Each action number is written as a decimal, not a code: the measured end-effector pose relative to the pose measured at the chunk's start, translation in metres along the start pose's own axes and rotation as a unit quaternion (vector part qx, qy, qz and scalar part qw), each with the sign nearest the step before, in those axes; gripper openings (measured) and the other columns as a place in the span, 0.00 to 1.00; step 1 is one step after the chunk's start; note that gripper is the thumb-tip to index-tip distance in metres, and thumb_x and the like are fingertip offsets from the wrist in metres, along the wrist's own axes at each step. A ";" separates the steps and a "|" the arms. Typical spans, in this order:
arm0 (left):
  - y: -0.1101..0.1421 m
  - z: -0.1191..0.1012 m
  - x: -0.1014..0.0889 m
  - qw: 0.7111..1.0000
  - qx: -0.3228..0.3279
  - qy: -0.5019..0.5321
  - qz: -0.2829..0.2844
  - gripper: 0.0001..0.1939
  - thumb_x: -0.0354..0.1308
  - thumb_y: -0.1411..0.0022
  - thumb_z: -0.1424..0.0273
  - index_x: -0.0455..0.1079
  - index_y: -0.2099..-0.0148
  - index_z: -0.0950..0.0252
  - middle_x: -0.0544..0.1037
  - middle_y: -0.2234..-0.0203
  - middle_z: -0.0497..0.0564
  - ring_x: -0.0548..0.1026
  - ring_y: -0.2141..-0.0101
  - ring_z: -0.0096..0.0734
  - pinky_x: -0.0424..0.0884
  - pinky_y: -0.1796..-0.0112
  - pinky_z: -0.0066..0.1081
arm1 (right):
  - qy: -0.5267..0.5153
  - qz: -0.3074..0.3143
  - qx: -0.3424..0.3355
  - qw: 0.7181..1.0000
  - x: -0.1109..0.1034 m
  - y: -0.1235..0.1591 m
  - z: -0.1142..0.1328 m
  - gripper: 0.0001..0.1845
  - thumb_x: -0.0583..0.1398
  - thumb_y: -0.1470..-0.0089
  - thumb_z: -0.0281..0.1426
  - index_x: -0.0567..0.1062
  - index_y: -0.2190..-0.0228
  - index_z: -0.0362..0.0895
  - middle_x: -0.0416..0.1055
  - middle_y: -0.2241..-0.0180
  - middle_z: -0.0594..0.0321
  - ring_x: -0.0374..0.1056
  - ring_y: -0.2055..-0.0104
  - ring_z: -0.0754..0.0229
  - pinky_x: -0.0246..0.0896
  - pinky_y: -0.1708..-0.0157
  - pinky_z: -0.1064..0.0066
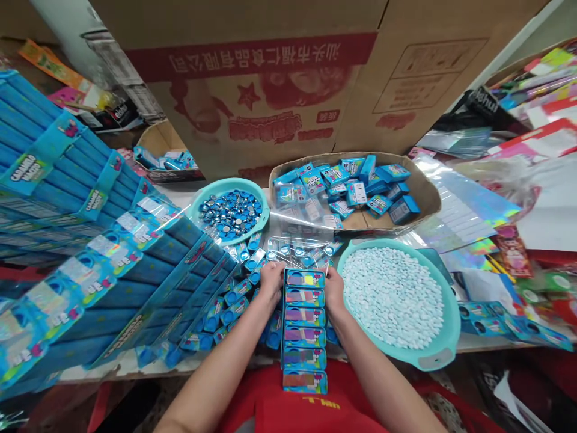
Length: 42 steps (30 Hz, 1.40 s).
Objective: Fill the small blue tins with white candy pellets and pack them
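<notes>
My left hand (272, 282) and my right hand (334, 291) are closed on the two sides of the far end of a long, narrow blue display box (305, 332). In it several small blue packs with colourful windows lie in one column, and its near end reaches my red apron. A clear plastic bag (300, 231) spreads out just beyond the box's far end. Whether my fingers also grip the bag's edge I cannot tell. Loose small blue packs (234, 310) are piled to the left of the box and beyond it.
Tall stacks of filled blue boxes (148, 282) rise at left. A teal basin (444, 300) of pale pellets stands at right, a smaller basin (265, 210) of blue-and-silver discs further back. A cardboard tray (426, 207) holds small blue boxes before a large carton (288, 78).
</notes>
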State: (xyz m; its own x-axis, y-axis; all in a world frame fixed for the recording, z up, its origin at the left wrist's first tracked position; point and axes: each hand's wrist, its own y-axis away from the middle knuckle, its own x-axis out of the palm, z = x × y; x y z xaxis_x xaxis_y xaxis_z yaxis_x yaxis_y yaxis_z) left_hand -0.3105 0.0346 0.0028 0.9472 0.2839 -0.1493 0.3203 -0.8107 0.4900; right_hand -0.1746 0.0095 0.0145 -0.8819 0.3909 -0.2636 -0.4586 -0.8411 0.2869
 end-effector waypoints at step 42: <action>0.014 -0.064 -0.024 0.841 0.296 -0.449 0.059 0.11 0.51 0.40 0.68 0.75 0.60 0.58 0.79 0.67 0.47 0.74 0.65 0.31 0.62 0.65 0.27 | 0.316 0.062 -0.283 0.904 -0.037 -0.016 0.039 0.07 0.56 0.49 0.33 0.73 0.75 0.46 0.73 0.75 0.67 0.67 0.74 0.63 0.51 0.75 0.74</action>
State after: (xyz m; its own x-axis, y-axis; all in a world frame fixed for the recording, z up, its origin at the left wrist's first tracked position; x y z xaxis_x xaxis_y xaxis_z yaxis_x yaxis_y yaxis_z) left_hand -0.3301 0.0491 0.0685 0.5196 -0.1017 -0.8483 -0.0761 -0.9945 0.0727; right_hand -0.1388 0.0230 0.0551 -0.6023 0.1391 -0.7861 -0.0733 -0.9902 -0.1191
